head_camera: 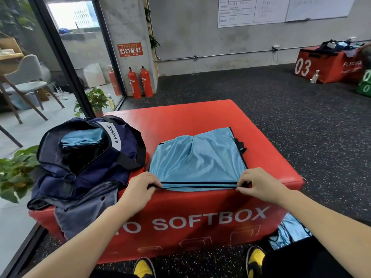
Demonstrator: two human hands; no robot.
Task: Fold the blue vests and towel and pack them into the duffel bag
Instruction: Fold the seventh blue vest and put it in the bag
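One navy duffel bag (90,157); one folded blue bundle (82,137) inside it. One blue vest (197,161) on the red soft box (180,121); further blue fabric (291,231) on the floor, number indistinct. Two hands: left hand (140,187), right hand (259,182). Three red fire extinguishers (135,83), one behind glass. Two yellow-and-black shoes (255,259). One grey chair (30,77).

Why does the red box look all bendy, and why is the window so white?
Head view: the wide-angle lens bows the red soft box's edges; daylight overexposes the window; soft sheen on the blue vest; both hands look sharp, left hand, right hand.
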